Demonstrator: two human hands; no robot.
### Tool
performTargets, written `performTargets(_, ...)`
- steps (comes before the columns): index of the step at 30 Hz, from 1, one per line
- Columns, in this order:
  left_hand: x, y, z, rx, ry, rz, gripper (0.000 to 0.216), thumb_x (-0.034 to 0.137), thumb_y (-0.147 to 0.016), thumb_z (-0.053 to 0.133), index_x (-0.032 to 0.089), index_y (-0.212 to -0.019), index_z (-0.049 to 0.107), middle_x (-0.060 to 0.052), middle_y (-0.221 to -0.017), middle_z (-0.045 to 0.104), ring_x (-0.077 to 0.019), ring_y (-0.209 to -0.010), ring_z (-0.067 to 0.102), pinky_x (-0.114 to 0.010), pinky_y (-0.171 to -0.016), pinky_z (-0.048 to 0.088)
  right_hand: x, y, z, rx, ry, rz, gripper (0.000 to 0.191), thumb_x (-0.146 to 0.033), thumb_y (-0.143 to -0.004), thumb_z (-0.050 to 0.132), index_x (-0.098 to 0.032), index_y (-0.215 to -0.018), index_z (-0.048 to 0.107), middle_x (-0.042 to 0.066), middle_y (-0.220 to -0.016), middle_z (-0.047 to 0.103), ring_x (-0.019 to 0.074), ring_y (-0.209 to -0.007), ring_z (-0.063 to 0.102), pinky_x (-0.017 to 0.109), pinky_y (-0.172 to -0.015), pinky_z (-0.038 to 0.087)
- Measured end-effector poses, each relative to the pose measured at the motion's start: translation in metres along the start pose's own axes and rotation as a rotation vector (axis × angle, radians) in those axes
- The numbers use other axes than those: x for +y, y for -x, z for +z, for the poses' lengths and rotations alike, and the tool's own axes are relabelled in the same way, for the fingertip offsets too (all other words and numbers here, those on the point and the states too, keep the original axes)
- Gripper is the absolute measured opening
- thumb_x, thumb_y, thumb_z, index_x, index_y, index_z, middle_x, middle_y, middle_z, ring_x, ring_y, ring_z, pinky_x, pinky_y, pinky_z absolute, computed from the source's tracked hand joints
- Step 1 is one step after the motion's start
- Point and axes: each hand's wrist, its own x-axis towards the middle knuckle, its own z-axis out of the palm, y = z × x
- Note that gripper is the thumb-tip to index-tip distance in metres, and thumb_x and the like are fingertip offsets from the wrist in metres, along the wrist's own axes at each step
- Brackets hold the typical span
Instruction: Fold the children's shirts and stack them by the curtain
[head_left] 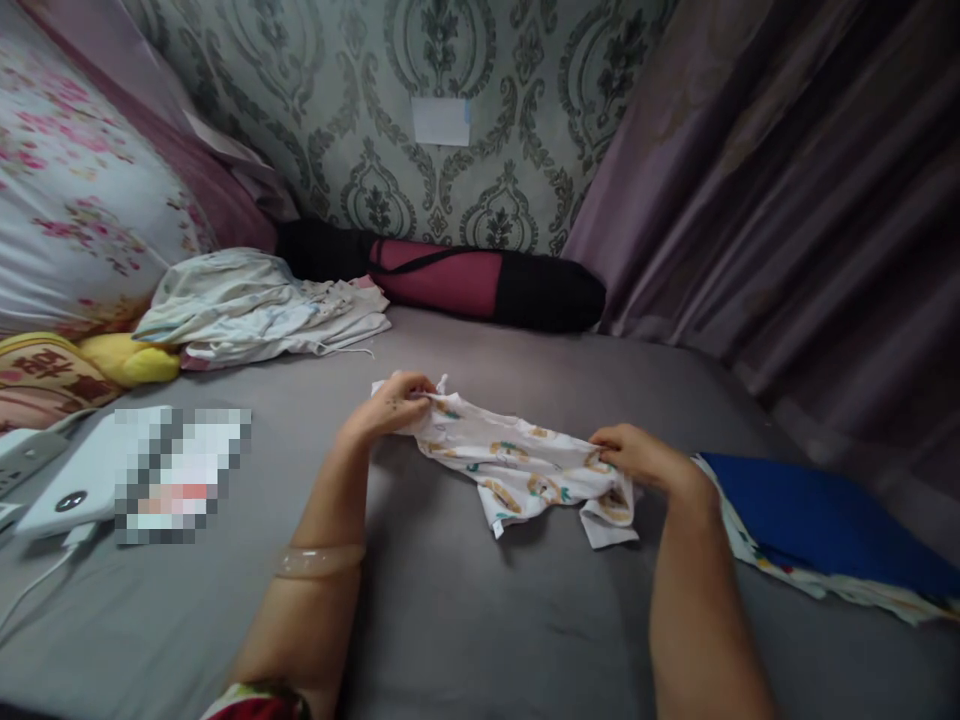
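A small white baby garment (517, 460) with an orange and green print stretches between my two hands, just over the grey sheet. My left hand (394, 402) is closed on its left end, with a bit of white cloth showing past the fingers. At the other end, my right hand (634, 455) pinches the fabric near the upper right edge. Two short flaps of the garment hang toward me, and a small tag shows on the left one. A pale bangle sits on my left forearm.
Folded clothes (825, 520), blue on top, lie at the right. A power bank (97, 470) with a white cable and a pixelated flat item are at the left. Behind are crumpled cloths (262, 305), a yellow plush (135, 360) and a long black and red bag (442, 278).
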Motion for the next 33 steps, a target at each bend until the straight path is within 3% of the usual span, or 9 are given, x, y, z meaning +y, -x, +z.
performTargets(2, -0.013, -0.005, 0.010, -0.136, -0.066, -0.061, 0.029, 0.025, -0.061, 0.049, 0.016, -0.080, 0.069, -0.002, -0.071, 0.062, -0.0178, -0.070, 0.055, -0.024, -0.059, 0.041, 0.006, -0.008, 0.008, -0.043, 0.068, 0.092, 0.022, -0.010, -0.076, 0.052, -0.018, -0.080, 0.073, 0.003, -0.079, 0.073, 0.0169, -0.072, 0.064, 0.024, -0.065, 0.046)
performTargets(5, -0.016, -0.006, 0.012, -0.213, -0.120, -0.087, 0.037, 0.027, -0.061, 0.047, 0.014, -0.087, 0.070, -0.003, -0.075, 0.064, -0.0179, -0.070, 0.055, -0.025, -0.060, 0.040, 0.001, -0.012, 0.011, -0.007, 0.093, 0.064, 0.023, -0.013, -0.079, 0.053, -0.017, -0.091, 0.073, 0.006, -0.091, 0.074, 0.0181, -0.082, 0.065, 0.024, -0.071, 0.045)
performTargets(10, -0.008, -0.002, 0.008, -0.180, -0.036, -0.122, 0.039, 0.047, -0.073, 0.053, 0.015, -0.087, 0.072, -0.002, -0.073, 0.063, -0.0170, -0.070, 0.055, -0.024, -0.059, 0.039, -0.027, -0.023, 0.023, 0.134, 0.096, -0.123, 0.032, -0.028, -0.094, 0.039, -0.020, -0.095, 0.070, 0.005, -0.092, 0.072, 0.0180, -0.083, 0.062, 0.024, -0.073, 0.042)
performTargets(15, 0.001, 0.003, 0.004, -0.174, 0.252, -0.108, 0.040, 0.055, -0.072, 0.065, 0.016, -0.083, 0.069, 0.000, -0.071, 0.064, -0.0138, -0.065, 0.055, -0.022, -0.055, 0.038, -0.042, -0.043, 0.053, 0.197, 0.147, -0.112, 0.035, -0.032, -0.097, 0.036, -0.021, -0.091, 0.069, 0.007, -0.094, 0.071, 0.0180, -0.084, 0.061, 0.026, -0.076, 0.039)
performTargets(19, 0.011, 0.009, -0.004, -0.234, 0.469, -0.107, 0.036, 0.048, -0.069, 0.073, 0.017, -0.085, 0.066, -0.001, -0.073, 0.065, -0.0142, -0.067, 0.059, -0.023, -0.059, 0.044, -0.040, -0.048, 0.060, 0.144, 0.115, -0.177, 0.031, -0.032, -0.094, 0.043, -0.018, -0.098, 0.071, 0.010, -0.103, 0.071, 0.0201, -0.094, 0.062, 0.027, -0.081, 0.040)
performTargets(23, 0.011, 0.011, -0.007, -0.232, 0.507, -0.121, 0.034, 0.045, -0.066, 0.077, 0.017, -0.082, 0.065, -0.001, -0.071, 0.065, -0.0133, -0.064, 0.059, -0.023, -0.057, 0.044, -0.038, -0.045, 0.055, 0.076, -0.005, -0.248, 0.030, -0.030, -0.089, 0.048, -0.016, -0.099, 0.072, 0.009, -0.099, 0.073, 0.0196, -0.087, 0.063, 0.028, -0.077, 0.044)
performTargets(33, 0.014, 0.012, -0.005, -0.207, 0.599, -0.155, 0.034, 0.041, -0.063, 0.079, 0.017, -0.083, 0.065, 0.000, -0.072, 0.065, -0.0125, -0.062, 0.059, -0.022, -0.055, 0.044, -0.036, -0.041, 0.052, -0.121, -0.106, -0.261, 0.038, -0.039, -0.082, 0.057, -0.013, -0.106, 0.071, 0.009, -0.095, 0.073, 0.0206, -0.083, 0.064, 0.028, -0.071, 0.047)
